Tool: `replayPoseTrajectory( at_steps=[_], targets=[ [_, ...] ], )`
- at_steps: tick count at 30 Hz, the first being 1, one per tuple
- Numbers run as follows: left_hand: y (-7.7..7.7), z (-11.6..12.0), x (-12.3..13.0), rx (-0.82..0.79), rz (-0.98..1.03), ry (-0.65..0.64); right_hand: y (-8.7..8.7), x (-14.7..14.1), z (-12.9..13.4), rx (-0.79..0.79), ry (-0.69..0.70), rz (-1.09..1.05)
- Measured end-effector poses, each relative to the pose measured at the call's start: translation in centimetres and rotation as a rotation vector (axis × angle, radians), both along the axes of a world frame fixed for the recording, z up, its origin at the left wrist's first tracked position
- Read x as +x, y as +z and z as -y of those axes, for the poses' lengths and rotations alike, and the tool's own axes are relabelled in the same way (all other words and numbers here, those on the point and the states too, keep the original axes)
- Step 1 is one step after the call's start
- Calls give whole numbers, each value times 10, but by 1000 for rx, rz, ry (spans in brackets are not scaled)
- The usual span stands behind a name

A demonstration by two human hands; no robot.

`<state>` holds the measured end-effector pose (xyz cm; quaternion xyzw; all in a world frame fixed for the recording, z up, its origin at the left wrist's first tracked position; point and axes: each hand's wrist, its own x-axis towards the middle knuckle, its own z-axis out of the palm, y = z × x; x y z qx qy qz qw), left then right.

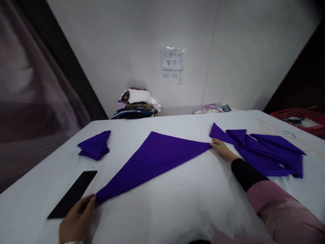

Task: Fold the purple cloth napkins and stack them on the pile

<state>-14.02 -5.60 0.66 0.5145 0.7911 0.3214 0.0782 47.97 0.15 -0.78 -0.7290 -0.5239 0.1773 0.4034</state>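
A purple cloth napkin (154, 159), folded into a triangle, lies across the white-covered table. My left hand (77, 217) pinches its near left corner, beside a flat black rectangular strip (73, 195). At the other end, my right hand (222, 149) grips the right corner between thumb and fingers. The long folded edge runs between my two hands, and the third corner points away from me. Close to my right hand lies a loose pile of purple cloths (269, 152). Another folded purple cloth (95, 145) rests at the far left.
Behind the far edge of the table (177, 120) stands a stack of mixed fabrics (138, 103), with a smaller heap of cloth (212, 108) to its right. A red crate (302, 117) stands at right. Paper signs (172, 62) hang on the wall.
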Motion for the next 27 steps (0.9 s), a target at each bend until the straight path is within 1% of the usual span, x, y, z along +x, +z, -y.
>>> replayPoseTrajectory(
  at_steps=[1,2,4,6,9,11,14,17,20,22,23,25,27],
  targets=[
    [7,2,5,-43,18,27,1,0,0,-5,0,-2],
    [13,5,9,-76,44,4,1,2,0,-9,3,-6],
    [21,9,18,-44,83,-16,3,8,2,-21,-1,-12],
    [25,13,25,-15,132,-46,5,21,5,-56,-47,-2],
    [23,21,32,-12,197,-106,5,48,15,-90,-75,33],
    [19,26,35,-30,220,-152,0,67,26,-112,-82,84],
    [12,30,36,-54,211,-209,-13,86,42,-145,-89,173],
    [8,31,35,-68,166,-223,-27,91,52,-122,-24,292],
    [8,31,35,-58,98,-223,-29,80,54,-32,7,456],
    [9,31,34,-37,51,-225,-23,63,53,69,17,554],
    [9,32,33,-25,31,-219,-18,51,51,124,53,587],
    [10,34,31,-6,-8,-189,-9,19,50,218,183,610],
    [13,37,31,12,-44,-145,-2,-18,50,263,344,595]
  ],
)
